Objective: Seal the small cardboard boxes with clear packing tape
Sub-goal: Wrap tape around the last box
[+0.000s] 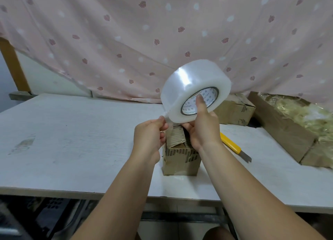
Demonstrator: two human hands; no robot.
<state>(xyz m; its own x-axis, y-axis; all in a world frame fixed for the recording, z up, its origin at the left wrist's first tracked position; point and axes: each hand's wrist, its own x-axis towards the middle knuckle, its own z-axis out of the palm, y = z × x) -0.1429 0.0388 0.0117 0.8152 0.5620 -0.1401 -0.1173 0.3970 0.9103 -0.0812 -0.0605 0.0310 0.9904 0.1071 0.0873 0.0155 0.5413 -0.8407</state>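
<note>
Above a small box (180,160) at the middle of the table (72,131), both hands are raised with the tape roll (182,93) between them. The right hand (201,129) grasps the roll, one finger poked into its printed core and the thumb under the rim, holding it tilted with the core towards the camera. The left hand (149,137) pinches the loose tape end (166,118) at the roll's lower left, with only a short strip pulled free. The box stands below the hands with its corrugated top flaps up. A yellow knife (232,145) lies on the table just right of the box. Farther back on the right sit a second box (234,111) and a big carton (281,131) of pale straw-like filler (306,113). A pink leaf-print curtain (144,32) hangs behind.
</note>
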